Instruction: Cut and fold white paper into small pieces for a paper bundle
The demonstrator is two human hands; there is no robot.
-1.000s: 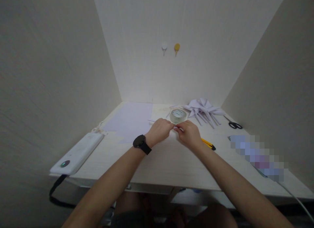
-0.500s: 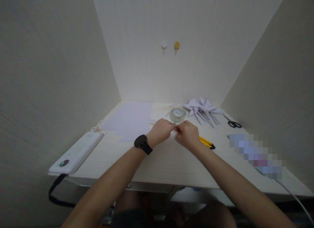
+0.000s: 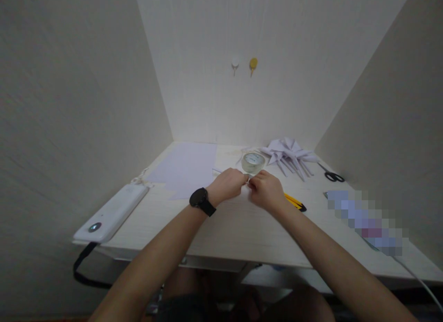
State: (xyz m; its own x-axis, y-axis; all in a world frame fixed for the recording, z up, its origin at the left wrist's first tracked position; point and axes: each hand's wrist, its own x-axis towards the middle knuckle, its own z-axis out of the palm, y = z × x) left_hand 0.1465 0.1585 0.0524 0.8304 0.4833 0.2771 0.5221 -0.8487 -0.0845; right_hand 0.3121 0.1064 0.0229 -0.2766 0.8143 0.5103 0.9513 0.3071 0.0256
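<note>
A: While both hands are meeting at desk centre, what's being held?

B: Left hand (image 3: pixel 226 186) and right hand (image 3: pixel 266 190) are pinching shut on a thin white stick (image 3: pixel 217 170), fingertips nearly touching. Both are working just above the desk (image 3: pixel 235 229), prob. for support.

A: Stick orientation?

B: Long axis is running approx. left-right, tilted slightly away at its left end, which is poking out past the left hand toward the paper (image 3: pixel 187 167). Right end is hidden, can't tell.

A: Nearby items?

B: Tape roll (image 3: pixel 253 162) is sitting just behind the hands, within reach; knife (image 3: pixel 294 202) is lying beside the right wrist.
</note>
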